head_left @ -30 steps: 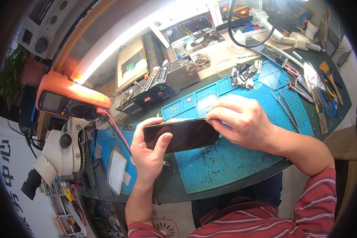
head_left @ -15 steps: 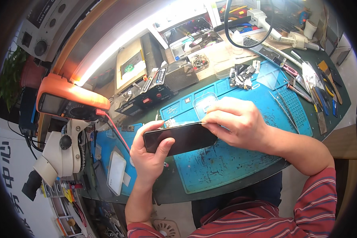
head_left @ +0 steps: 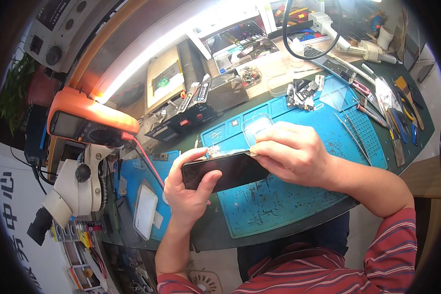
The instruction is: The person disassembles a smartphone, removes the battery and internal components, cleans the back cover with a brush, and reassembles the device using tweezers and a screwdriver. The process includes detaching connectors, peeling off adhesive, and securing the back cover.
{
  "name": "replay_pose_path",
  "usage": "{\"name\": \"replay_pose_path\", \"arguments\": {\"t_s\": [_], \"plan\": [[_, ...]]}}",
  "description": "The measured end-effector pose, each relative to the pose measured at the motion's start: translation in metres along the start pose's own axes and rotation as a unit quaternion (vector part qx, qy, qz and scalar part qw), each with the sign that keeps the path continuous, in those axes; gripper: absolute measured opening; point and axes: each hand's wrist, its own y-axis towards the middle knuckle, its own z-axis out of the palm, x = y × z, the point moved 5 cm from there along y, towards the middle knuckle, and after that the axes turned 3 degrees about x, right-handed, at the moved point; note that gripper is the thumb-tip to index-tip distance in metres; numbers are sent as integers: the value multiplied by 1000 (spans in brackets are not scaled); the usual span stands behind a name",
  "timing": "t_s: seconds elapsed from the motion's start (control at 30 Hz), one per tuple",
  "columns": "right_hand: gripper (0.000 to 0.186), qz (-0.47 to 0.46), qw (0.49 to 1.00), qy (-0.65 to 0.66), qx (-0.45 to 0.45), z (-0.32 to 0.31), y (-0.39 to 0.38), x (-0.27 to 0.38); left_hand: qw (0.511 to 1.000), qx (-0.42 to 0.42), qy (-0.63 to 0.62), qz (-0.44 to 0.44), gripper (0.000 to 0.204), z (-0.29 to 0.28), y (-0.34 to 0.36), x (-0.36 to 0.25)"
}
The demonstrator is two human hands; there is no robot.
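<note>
A dark smartphone point(head_left: 228, 172) is held above the bench, its black glass face tilted toward me. My left hand point(head_left: 187, 188) is closed round its left end, thumb on the glass and fingers along the far edge. At the phone's far right edge, my right hand point(head_left: 299, 156) is pinched shut with fingertips against the rim. Something small and pale shows at those fingertips, too small to name. Beneath lies a blue silicone work mat point(head_left: 274, 208). Just beyond the phone, a clear plastic tray point(head_left: 256, 126) rests on the mat, partly covered by my right fingers.
An orange multimeter point(head_left: 90, 117) and a white microscope point(head_left: 76, 183) stand at left. A white phone-shaped piece point(head_left: 145, 211) lies near them. Small circuit boards point(head_left: 305, 93) sit at the mat's far edge. Tweezers point(head_left: 353, 132), pliers point(head_left: 410, 110) and other tools lie at right.
The view has shifted slightly, moving the bench a little rightward in the picture. Both hands keep nearly the same hold on the phone; my right fingertips remain at its far edge.
</note>
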Motion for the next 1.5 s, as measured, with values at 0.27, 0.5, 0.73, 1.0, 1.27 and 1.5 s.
{"name": "replay_pose_path", "arguments": {"t_s": [0.27,0.5,0.73,1.0,1.27,1.5], "plan": [[18,-7,1000,22,-13,1,-3,-3,998,11,44,39,52,-2,0,0],[8,110,984,142,21,7,0,-14,997,14,60,38,55,-6,5,8],[7,168,966,193,47,4,1,-19,995,11,87,56,58,-5,5,2],[11,102,987,123,-13,8,-5,-10,993,4,95,70,56,-4,6,4],[12,118,977,178,-19,14,-5,-13,992,4,97,79,57,-6,3,6],[9,169,962,208,47,3,-2,-10,990,34,84,105,65,-2,12,0]]}}
